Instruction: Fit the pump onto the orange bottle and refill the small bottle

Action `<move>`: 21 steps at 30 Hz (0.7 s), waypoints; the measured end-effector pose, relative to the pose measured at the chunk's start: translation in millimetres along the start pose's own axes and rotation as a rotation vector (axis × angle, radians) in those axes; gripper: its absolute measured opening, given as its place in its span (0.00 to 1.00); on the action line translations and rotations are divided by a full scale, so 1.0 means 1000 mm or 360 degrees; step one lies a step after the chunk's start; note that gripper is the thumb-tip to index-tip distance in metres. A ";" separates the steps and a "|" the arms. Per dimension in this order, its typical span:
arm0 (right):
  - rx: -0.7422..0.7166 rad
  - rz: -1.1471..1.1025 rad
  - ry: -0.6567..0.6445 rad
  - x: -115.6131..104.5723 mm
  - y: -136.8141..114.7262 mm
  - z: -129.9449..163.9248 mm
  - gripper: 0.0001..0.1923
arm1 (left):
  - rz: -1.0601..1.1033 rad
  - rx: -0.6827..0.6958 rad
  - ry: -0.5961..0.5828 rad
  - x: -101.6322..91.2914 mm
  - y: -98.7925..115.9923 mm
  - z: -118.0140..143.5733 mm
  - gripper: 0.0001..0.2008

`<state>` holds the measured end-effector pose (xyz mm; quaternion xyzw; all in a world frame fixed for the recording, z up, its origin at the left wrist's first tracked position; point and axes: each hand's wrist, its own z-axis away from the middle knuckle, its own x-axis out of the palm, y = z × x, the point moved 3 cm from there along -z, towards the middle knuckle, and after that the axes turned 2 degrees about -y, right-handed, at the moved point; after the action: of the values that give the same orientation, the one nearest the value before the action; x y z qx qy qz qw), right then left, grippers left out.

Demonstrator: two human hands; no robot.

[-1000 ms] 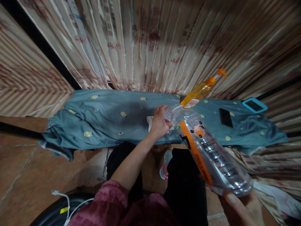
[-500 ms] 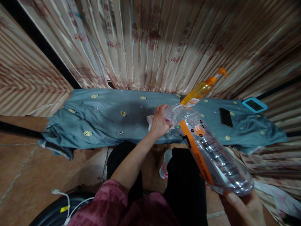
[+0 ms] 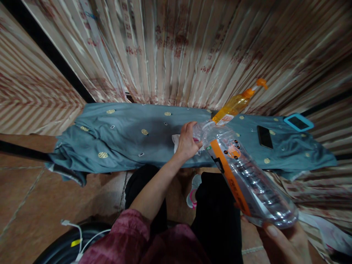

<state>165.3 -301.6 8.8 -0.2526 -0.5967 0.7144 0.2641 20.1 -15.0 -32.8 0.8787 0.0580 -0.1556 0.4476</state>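
Note:
My right hand (image 3: 286, 244) holds the base of a large clear plastic bottle (image 3: 247, 176) with an orange label. The bottle lies tilted, its neck pointing away toward the table. My left hand (image 3: 187, 141) is closed around the bottle's mouth and cap area. A white cloth (image 3: 175, 140) lies under that hand on the blue-grey patterned tablecloth (image 3: 123, 135). Just behind the bottle's neck stands an orange pump bottle (image 3: 233, 106).
A black phone (image 3: 264, 136) and a blue-framed device (image 3: 298, 122) lie on the right of the tablecloth. Striped curtains (image 3: 176, 47) hang behind. A white cable (image 3: 74, 229) lies on the tiled floor at lower left. My dark trousers and a shoe are below the table edge.

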 end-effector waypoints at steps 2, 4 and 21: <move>-0.0007 0.0003 -0.0004 0.002 -0.002 0.001 0.38 | -0.0001 0.0005 0.0003 0.000 0.000 0.000 0.27; 0.0011 -0.0021 0.0025 0.005 -0.005 0.002 0.38 | -0.0004 -0.0001 -0.0002 0.000 0.000 0.000 0.27; -0.0038 0.0039 -0.0019 0.004 -0.006 0.000 0.38 | -0.0005 -0.0005 -0.0008 0.000 0.001 0.000 0.26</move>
<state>163.2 -298.0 15.0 -0.2587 -0.6035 0.7119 0.2489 20.1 -15.6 -32.1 0.8775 0.0584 -0.1584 0.4488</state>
